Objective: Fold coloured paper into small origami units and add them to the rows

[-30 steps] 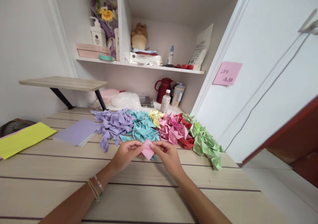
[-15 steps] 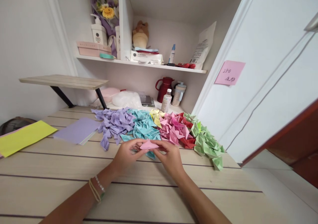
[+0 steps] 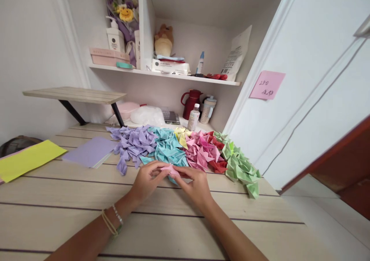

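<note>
Both hands meet over a small pink folded paper piece (image 3: 170, 170) just above the wooden table (image 3: 162, 226). My left hand (image 3: 148, 181) pinches its left side with fingers curled. My right hand (image 3: 194, 183) presses on its right side with fingers closed over it. Directly behind the hands lie piles of folded paper pieces: purple (image 3: 133, 142), blue (image 3: 169, 147), yellow (image 3: 181, 135), pink (image 3: 202, 150), red (image 3: 217, 164) and green (image 3: 239, 166). A blue piece shows under the pink one.
A stack of purple sheets (image 3: 90, 153) and a yellow sheet (image 3: 27, 160) lie at the left. A small raised shelf (image 3: 75, 95) stands behind them. Bottles and a red jug (image 3: 190, 103) sit at the back, a door (image 3: 318, 79) with a pink note (image 3: 266, 85) at the right.
The pink piece, held up flat facing me before, has been tipped over and lowered toward the table. Both hands have closed in over it.
</note>
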`<action>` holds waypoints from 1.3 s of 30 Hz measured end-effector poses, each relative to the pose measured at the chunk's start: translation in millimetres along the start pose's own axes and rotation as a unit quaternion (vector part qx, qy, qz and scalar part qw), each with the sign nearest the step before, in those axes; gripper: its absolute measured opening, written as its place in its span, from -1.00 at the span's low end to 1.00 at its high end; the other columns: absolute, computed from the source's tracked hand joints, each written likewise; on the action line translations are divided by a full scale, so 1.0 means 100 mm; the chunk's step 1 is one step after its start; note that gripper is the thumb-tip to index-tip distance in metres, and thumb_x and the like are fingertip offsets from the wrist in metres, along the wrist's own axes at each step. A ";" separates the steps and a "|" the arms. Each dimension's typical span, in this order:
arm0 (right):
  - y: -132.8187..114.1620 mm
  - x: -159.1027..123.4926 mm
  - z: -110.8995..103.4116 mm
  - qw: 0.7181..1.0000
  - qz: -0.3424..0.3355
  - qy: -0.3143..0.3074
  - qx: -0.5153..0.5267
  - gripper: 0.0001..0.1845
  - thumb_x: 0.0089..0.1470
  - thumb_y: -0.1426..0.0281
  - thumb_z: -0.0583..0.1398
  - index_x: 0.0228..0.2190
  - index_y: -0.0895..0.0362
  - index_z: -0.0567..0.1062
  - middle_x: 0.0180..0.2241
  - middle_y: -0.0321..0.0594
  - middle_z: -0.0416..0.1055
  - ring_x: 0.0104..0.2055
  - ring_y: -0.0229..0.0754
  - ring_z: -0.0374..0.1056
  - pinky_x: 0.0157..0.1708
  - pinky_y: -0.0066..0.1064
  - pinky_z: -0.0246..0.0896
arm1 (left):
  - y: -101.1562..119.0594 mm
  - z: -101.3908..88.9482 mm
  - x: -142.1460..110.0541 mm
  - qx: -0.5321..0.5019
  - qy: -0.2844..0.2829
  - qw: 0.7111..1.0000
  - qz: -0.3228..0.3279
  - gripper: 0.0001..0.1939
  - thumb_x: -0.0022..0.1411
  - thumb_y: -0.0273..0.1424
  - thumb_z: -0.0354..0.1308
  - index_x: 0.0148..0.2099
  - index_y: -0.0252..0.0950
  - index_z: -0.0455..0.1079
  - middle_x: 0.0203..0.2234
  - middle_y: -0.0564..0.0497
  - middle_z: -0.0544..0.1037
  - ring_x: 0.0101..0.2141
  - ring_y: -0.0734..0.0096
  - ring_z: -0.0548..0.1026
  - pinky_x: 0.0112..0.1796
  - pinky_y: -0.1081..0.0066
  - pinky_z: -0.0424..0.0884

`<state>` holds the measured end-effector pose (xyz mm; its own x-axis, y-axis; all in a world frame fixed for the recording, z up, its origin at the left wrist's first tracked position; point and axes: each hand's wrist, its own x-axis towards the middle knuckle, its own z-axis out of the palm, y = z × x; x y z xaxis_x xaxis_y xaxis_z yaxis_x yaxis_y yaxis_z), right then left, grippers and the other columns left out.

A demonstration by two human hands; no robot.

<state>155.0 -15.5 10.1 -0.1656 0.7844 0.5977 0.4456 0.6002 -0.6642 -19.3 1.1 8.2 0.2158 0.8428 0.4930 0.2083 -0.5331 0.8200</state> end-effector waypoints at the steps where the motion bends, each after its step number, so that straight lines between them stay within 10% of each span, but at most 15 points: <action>1: 0.00 -0.01 0.00 1.000 0.006 -0.009 -0.004 -0.71 -0.01 0.31 0.19 -0.20 0.11 0.50 -0.31 -0.16 0.52 -0.35 -0.13 0.45 -0.34 -0.37 0.39 | 0.00 -0.01 0.00 0.025 0.003 1.000 0.017 -0.82 0.10 -0.38 0.13 -0.23 -0.28 0.46 -0.31 -0.06 0.54 -0.31 0.34 0.51 -0.32 0.41 0.46; 11: 0.05 -0.04 0.01 0.989 -0.046 -0.067 -0.121 -0.64 0.12 0.45 0.01 -0.03 0.08 0.33 -0.29 -0.14 0.50 -0.37 -0.16 0.43 -0.36 -0.41 0.30 | -0.03 0.02 -0.03 0.140 0.000 0.988 0.069 -0.79 0.13 -0.44 0.09 -0.13 -0.26 0.33 -0.35 -0.01 0.49 -0.41 0.44 0.47 -0.32 0.42 0.44; 19: 0.02 0.00 0.09 0.982 0.102 -0.006 0.158 -0.86 0.03 0.41 0.05 -0.31 0.13 0.34 -0.56 -0.32 0.35 -0.53 -0.28 0.29 -0.55 -0.52 0.16 | 0.08 0.02 -0.03 0.113 -0.020 0.984 0.135 -0.87 0.09 -0.47 0.13 -0.26 -0.25 0.43 -0.29 -0.08 0.44 -0.22 0.32 0.42 -0.17 0.31 0.38; 25: 0.02 0.04 0.11 0.933 0.157 -0.002 0.324 -0.89 -0.03 0.42 0.09 -0.36 0.13 0.29 -0.60 -0.40 0.28 -0.57 -0.35 0.20 -0.55 -0.55 0.08 | 0.02 0.04 0.02 -0.099 0.024 0.991 -0.083 -0.71 0.00 -0.37 0.22 -0.17 -0.28 0.41 -0.23 -0.09 0.49 -0.24 0.29 0.48 -0.29 0.37 0.46; 30: -0.03 0.02 0.09 0.962 0.122 -0.012 0.242 -0.91 -0.03 0.46 0.08 -0.39 0.14 0.36 -0.50 -0.30 0.36 -0.48 -0.29 0.27 -0.52 -0.52 0.13 | -0.04 0.03 0.04 -0.131 -0.026 0.979 -0.154 -0.79 0.04 -0.32 0.18 -0.25 -0.30 0.47 -0.37 -0.04 0.58 -0.35 0.30 0.53 -0.33 0.38 0.46; 39: -0.01 0.06 -0.02 1.000 0.005 0.010 -0.025 -0.91 -0.04 0.40 0.20 -0.42 0.08 0.52 -0.44 -0.23 0.46 -0.36 -0.18 0.33 -0.34 -0.38 0.20 | 0.04 -0.03 0.02 0.108 -0.034 0.992 0.063 -0.84 0.15 -0.37 0.07 -0.36 -0.23 0.49 -0.45 0.00 0.55 -0.38 0.38 0.48 -0.31 0.42 0.37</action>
<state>155.2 -11.9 15.2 -0.1442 0.7871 0.5997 0.4915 0.5830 -0.6470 -20.8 0.8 13.7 0.3160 0.7655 0.5604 0.3739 -0.6434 0.6680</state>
